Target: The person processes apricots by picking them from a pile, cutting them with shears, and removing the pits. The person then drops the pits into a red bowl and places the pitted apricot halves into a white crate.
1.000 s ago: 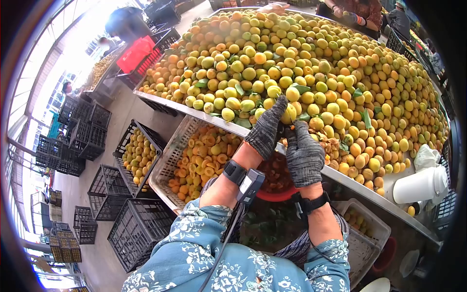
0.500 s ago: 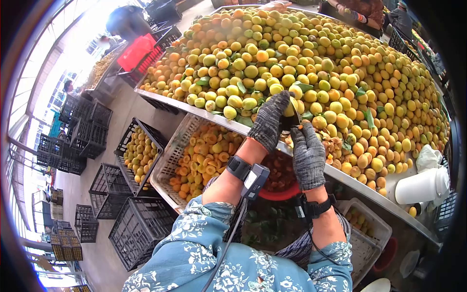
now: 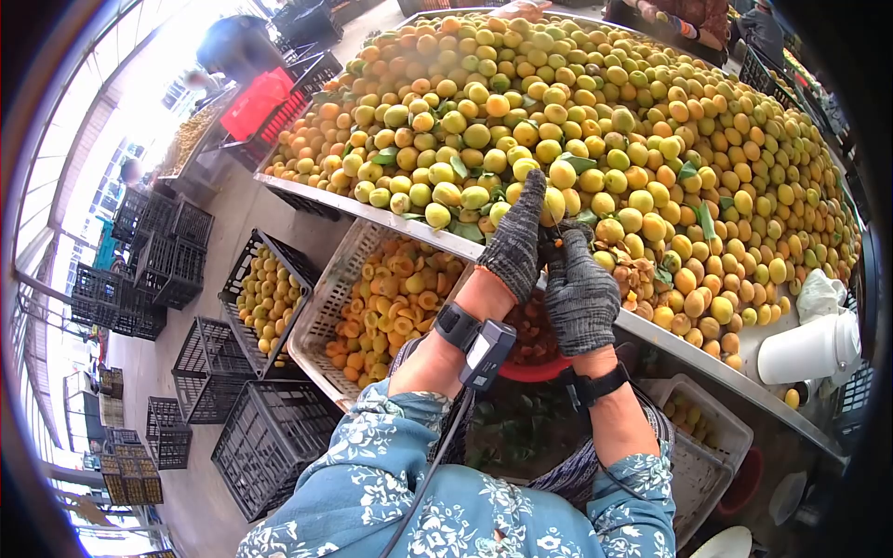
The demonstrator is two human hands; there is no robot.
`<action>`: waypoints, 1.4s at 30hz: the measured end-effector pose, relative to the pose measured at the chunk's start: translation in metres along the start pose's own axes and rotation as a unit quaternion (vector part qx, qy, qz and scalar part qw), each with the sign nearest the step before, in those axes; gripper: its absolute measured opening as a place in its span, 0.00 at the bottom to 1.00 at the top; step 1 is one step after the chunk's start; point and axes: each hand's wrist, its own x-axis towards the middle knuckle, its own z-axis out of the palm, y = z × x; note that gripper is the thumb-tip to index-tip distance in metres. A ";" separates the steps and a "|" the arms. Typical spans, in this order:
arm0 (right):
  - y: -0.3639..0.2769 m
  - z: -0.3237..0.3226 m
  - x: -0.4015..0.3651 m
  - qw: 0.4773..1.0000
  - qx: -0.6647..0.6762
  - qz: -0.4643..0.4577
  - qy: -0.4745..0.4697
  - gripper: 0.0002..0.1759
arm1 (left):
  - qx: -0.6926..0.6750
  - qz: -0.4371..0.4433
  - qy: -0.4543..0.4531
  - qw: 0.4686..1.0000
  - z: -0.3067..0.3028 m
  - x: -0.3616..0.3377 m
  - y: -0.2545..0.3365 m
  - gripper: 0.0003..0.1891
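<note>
Pinched by the left hand, one yellow fruit is held before the heap; a half-hidden dark tool seems gripped by the right hand. Should the fruit slip, the left hand could be nicked.

Fruit lies heaped on the table, a crate below its near edge.
</note>
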 end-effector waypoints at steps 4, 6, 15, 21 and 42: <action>0.003 0.015 0.003 0.999 0.018 0.025 0.005 0.17 | -0.030 0.018 0.020 0.999 0.000 0.003 -0.003 0.19; 0.015 0.031 0.004 0.989 0.139 -0.011 0.056 0.16 | -0.017 0.057 0.026 0.998 -0.003 0.009 -0.007 0.19; 0.013 0.044 0.006 0.817 0.572 0.064 0.028 0.12 | -0.085 -0.047 -0.027 0.995 -0.010 0.006 -0.007 0.16; 0.028 0.011 0.010 0.907 0.420 0.039 -0.024 0.08 | -0.111 0.024 -0.004 0.994 -0.011 0.013 -0.005 0.14; 0.060 -0.025 0.029 0.720 0.671 0.172 0.053 0.07 | 0.159 0.034 -0.114 0.980 0.007 -0.008 -0.001 0.23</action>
